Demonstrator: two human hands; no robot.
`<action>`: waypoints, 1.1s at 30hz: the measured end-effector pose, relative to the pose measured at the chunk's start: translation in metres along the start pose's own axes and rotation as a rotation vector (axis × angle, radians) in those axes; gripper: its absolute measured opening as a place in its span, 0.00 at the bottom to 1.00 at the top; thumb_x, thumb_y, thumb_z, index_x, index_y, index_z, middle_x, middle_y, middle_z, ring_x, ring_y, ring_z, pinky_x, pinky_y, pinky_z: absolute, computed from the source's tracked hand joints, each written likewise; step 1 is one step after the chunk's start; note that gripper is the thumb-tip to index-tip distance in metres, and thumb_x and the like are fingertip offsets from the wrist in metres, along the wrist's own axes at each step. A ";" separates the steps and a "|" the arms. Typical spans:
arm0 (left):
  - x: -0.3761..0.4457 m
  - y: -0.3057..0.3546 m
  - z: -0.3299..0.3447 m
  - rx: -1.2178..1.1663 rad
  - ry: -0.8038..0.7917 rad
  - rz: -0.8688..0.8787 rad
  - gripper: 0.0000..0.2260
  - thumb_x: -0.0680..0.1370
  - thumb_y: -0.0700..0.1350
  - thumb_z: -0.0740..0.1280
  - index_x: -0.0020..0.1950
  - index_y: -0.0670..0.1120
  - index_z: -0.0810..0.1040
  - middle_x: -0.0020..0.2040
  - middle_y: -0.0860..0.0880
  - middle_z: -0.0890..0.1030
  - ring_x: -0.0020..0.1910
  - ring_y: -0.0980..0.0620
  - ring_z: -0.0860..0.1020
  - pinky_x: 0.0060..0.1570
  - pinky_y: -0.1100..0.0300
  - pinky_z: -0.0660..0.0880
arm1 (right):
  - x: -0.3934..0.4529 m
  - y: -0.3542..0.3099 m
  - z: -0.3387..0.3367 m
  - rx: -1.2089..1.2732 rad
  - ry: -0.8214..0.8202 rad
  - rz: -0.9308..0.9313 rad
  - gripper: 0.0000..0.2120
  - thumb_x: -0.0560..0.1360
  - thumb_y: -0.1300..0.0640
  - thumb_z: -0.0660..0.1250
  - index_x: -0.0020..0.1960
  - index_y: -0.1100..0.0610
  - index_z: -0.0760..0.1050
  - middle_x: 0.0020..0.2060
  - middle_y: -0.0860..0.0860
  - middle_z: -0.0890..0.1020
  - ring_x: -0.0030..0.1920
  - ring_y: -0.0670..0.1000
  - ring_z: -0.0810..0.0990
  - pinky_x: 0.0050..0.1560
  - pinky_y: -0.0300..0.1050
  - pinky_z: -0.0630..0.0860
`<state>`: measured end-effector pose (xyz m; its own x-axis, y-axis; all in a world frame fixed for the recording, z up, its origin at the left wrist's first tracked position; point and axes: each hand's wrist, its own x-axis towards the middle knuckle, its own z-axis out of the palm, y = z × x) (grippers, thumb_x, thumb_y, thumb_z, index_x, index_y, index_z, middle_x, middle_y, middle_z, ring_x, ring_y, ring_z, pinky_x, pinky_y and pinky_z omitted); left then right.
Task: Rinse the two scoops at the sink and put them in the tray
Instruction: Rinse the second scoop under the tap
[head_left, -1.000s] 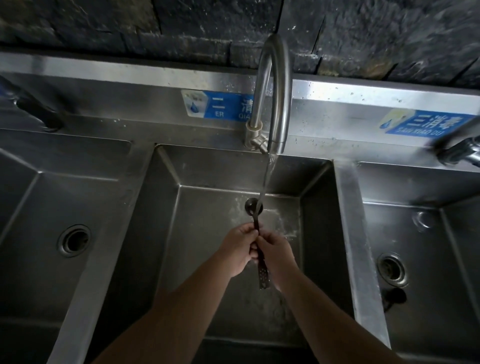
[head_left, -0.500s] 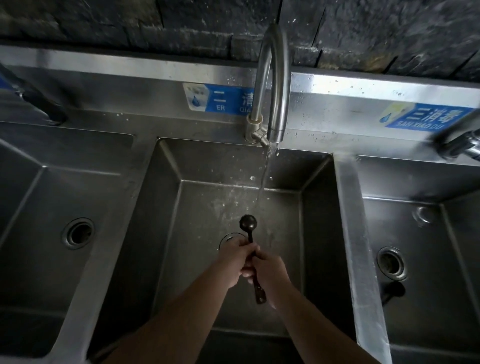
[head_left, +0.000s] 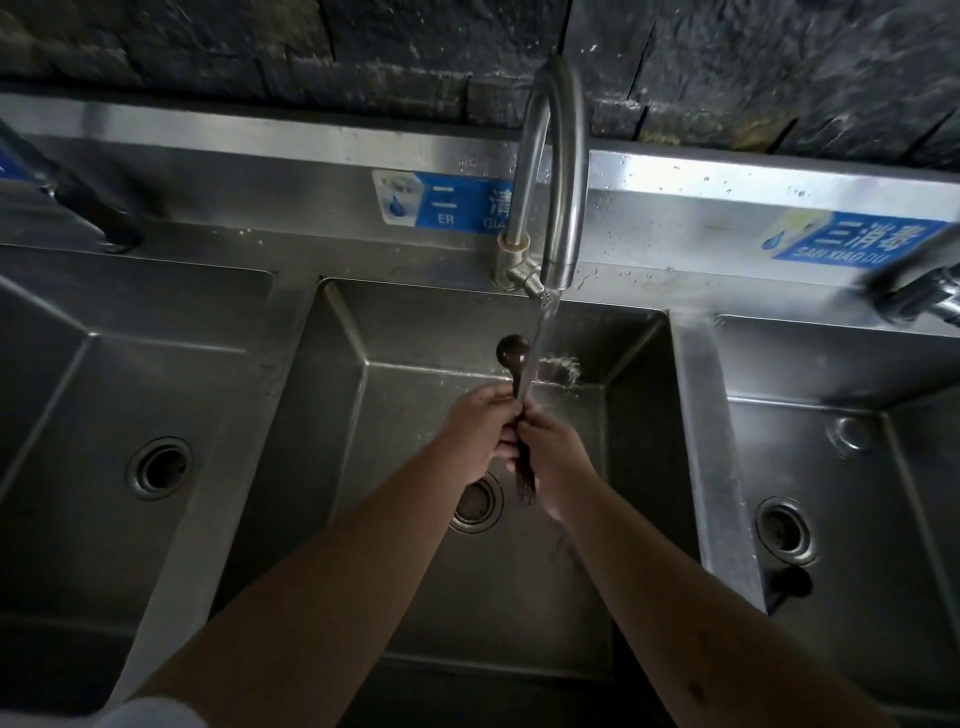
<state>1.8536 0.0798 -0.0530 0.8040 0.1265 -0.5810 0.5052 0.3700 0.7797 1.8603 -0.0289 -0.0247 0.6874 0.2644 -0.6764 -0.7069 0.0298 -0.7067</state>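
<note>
A dark scoop (head_left: 513, 352) with a round bowl and a long thin handle is held over the middle sink basin (head_left: 587, 571). Its bowl points away from me, just left of the water stream from the curved steel tap (head_left: 558, 171). My left hand (head_left: 480, 431) and my right hand (head_left: 556, 460) both grip the handle at its middle, touching each other. The handle's end (head_left: 525, 486) sticks out below my hands. Whether one or two scoops are in the grip I cannot tell. No tray is in view.
Three steel basins lie side by side, each with a drain: left (head_left: 158, 467), middle (head_left: 477, 503), right (head_left: 784, 530). A dark object (head_left: 789, 584) lies in the right basin. Other taps stand at far left (head_left: 78, 202) and far right (head_left: 919, 296). Blue labels are on the backsplash.
Both hands have moved the scoop up and away from me, so its bowl is now beside the water stream. The water keeps running.
</note>
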 end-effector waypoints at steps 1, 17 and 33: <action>0.003 0.008 0.000 -0.001 0.006 0.021 0.08 0.79 0.39 0.63 0.52 0.44 0.81 0.36 0.46 0.83 0.30 0.51 0.81 0.26 0.58 0.76 | 0.002 -0.006 0.002 -0.016 -0.003 -0.019 0.12 0.81 0.65 0.57 0.50 0.60 0.80 0.34 0.54 0.83 0.30 0.48 0.79 0.31 0.41 0.73; 0.000 0.113 0.015 -0.009 0.003 0.239 0.08 0.78 0.42 0.64 0.49 0.51 0.82 0.35 0.51 0.83 0.31 0.53 0.79 0.27 0.63 0.72 | 0.007 -0.086 0.035 0.069 -0.165 -0.309 0.11 0.81 0.65 0.57 0.50 0.68 0.77 0.39 0.63 0.79 0.39 0.60 0.78 0.43 0.55 0.75; -0.072 -0.007 0.013 -0.033 -0.004 -0.040 0.22 0.77 0.38 0.63 0.67 0.58 0.71 0.43 0.42 0.83 0.28 0.51 0.76 0.24 0.58 0.68 | -0.062 0.032 -0.016 0.130 -0.068 0.051 0.13 0.82 0.61 0.56 0.57 0.62 0.78 0.38 0.58 0.81 0.32 0.51 0.76 0.34 0.45 0.72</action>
<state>1.7961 0.0562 -0.0139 0.7845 0.1069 -0.6108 0.5268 0.4049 0.7474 1.7976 -0.0601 -0.0085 0.6401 0.3330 -0.6923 -0.7594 0.1380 -0.6358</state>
